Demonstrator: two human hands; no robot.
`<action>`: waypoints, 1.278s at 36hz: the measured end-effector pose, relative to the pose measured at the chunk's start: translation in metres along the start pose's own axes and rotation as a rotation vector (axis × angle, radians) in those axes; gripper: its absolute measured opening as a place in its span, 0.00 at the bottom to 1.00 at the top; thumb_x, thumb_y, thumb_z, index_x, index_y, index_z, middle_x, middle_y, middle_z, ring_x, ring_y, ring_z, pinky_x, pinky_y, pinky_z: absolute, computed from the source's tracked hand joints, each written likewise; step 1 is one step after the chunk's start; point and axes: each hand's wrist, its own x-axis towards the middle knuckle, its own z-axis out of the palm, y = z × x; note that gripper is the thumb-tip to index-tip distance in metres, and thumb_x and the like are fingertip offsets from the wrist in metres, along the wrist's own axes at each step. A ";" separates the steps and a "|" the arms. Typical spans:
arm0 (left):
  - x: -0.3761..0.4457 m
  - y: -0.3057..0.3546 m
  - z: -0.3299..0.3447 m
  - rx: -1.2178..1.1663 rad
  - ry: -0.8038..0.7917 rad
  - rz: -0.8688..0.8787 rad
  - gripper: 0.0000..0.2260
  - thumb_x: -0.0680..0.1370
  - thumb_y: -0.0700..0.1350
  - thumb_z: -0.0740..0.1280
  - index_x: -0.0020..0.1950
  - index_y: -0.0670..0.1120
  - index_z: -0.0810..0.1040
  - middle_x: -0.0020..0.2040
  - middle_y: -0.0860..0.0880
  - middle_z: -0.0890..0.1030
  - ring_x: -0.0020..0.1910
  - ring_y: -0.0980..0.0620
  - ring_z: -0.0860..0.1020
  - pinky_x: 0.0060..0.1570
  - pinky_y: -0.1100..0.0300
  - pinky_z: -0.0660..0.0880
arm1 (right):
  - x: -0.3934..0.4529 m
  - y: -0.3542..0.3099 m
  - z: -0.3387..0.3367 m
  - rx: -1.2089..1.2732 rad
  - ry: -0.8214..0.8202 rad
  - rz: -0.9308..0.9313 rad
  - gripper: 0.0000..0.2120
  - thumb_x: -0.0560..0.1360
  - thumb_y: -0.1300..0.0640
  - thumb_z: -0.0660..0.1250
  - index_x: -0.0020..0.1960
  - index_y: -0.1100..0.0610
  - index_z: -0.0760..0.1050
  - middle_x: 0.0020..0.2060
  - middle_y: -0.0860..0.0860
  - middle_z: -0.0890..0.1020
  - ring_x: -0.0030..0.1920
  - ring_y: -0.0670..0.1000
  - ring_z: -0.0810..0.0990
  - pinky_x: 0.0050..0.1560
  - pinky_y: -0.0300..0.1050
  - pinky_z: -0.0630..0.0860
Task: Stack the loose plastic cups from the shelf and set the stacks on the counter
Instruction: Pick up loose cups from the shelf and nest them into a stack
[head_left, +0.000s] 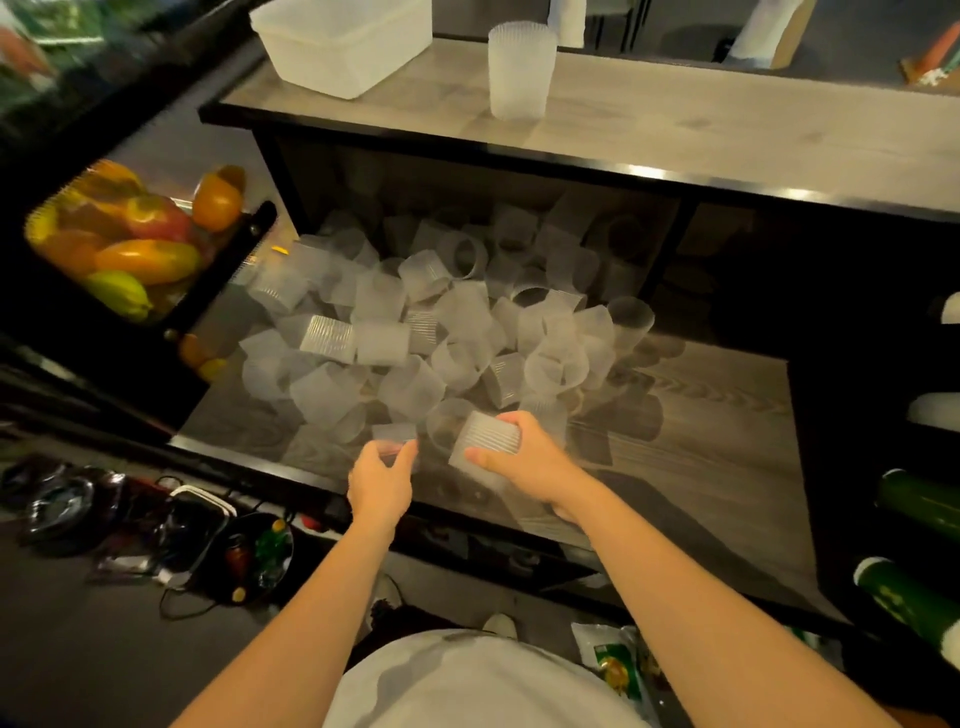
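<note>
Several loose frosted plastic cups (441, 322) lie jumbled in a heap on the wooden shelf (727, 415) under the counter. My right hand (524, 462) grips one ribbed cup (485, 441) on its side at the heap's near edge. My left hand (382, 475) pinches a smaller-looking clear cup (395, 434) just left of it; the two cups are a little apart. On the counter (675, 124) above stands a stack of cups (519, 73), upright.
A white plastic tub (343, 41) sits on the counter's left end. A container of fruit (124, 234) is at the left of the shelf. Green bottles (914, 597) lie at the right. Cables and clutter (156, 525) cover the floor at the left.
</note>
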 end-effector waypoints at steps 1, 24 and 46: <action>-0.006 0.002 -0.003 -0.030 -0.009 0.030 0.06 0.80 0.52 0.67 0.47 0.50 0.75 0.47 0.54 0.78 0.55 0.49 0.77 0.49 0.58 0.73 | 0.001 0.000 0.000 0.022 -0.012 0.002 0.32 0.73 0.45 0.75 0.70 0.50 0.63 0.61 0.50 0.74 0.57 0.49 0.76 0.54 0.48 0.80; -0.021 0.039 -0.020 -0.728 -0.446 -0.021 0.19 0.82 0.54 0.61 0.64 0.42 0.74 0.46 0.47 0.76 0.41 0.51 0.76 0.49 0.53 0.77 | -0.007 0.008 -0.044 0.088 -0.034 0.027 0.26 0.69 0.48 0.79 0.63 0.43 0.73 0.58 0.48 0.81 0.56 0.49 0.82 0.60 0.55 0.80; -0.010 -0.002 0.030 0.984 -0.259 0.856 0.16 0.82 0.50 0.60 0.67 0.46 0.74 0.70 0.45 0.69 0.64 0.41 0.66 0.60 0.50 0.71 | -0.010 0.006 -0.043 -0.180 -0.033 0.082 0.35 0.66 0.45 0.81 0.66 0.47 0.68 0.57 0.46 0.77 0.55 0.47 0.78 0.54 0.47 0.79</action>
